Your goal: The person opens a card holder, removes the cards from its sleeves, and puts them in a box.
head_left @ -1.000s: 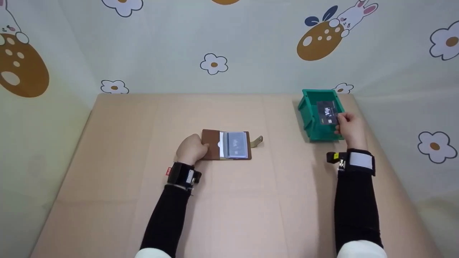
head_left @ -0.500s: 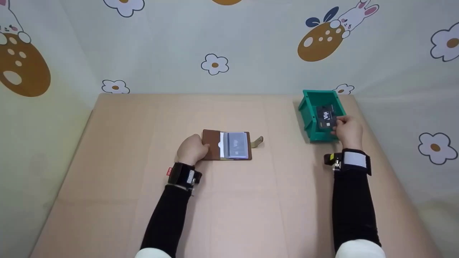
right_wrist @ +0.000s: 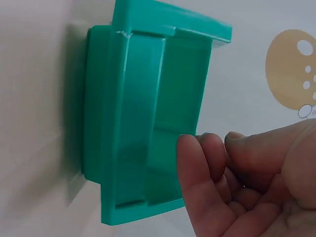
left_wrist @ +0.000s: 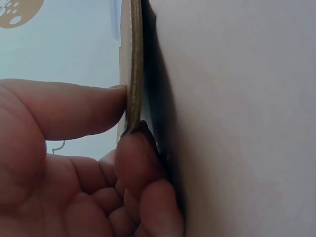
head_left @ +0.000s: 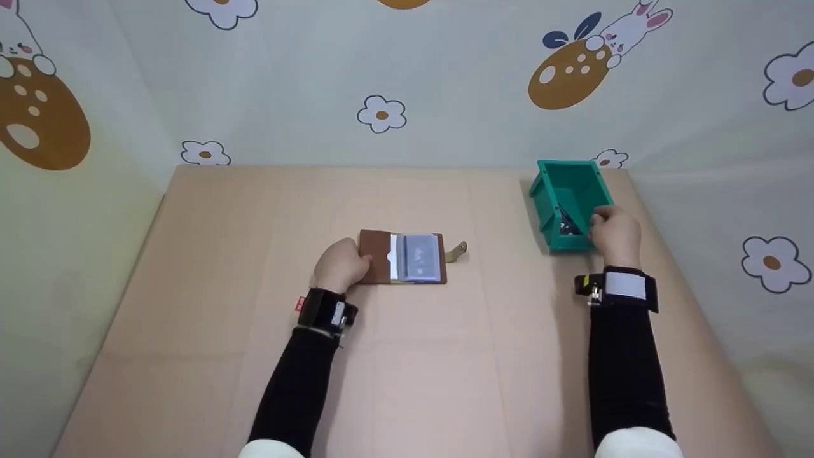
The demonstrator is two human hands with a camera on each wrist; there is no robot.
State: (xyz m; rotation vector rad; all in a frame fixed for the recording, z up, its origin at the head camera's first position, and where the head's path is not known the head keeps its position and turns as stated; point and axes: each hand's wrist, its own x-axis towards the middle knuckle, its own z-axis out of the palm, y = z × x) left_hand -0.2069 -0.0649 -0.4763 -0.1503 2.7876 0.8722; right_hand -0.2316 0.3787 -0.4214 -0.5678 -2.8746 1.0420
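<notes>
A brown card holder (head_left: pixel 375 256) lies opened flat on the table. Its clear sleeves (head_left: pixel 421 257) show a card marked "Vip", and a snap strap sticks out on the right. My left hand (head_left: pixel 340 266) pinches its left cover between thumb and fingers; the left wrist view shows the cover's stitched edge (left_wrist: pixel 134 64) between them. At the far right, my right hand (head_left: pixel 615 235) is over the near right rim of a green bin (head_left: pixel 574 243), its fingers loosely bent and nothing visible between them. A dark card (head_left: pixel 567 224) leans inside the bin, partly hidden by its wall.
A tan table (head_left: pixel 407 369) bears the holder and the bin. Behind it and along both sides hangs a pale curtain (head_left: pixel 458 83) printed with flowers, rabbits and brown shapes. The bin stands near the table's back right corner.
My right hand has let go of the dark "Vip" card, which has dropped into the green bin. The hand moved slightly left and down. My left hand and the card holder have stayed still.
</notes>
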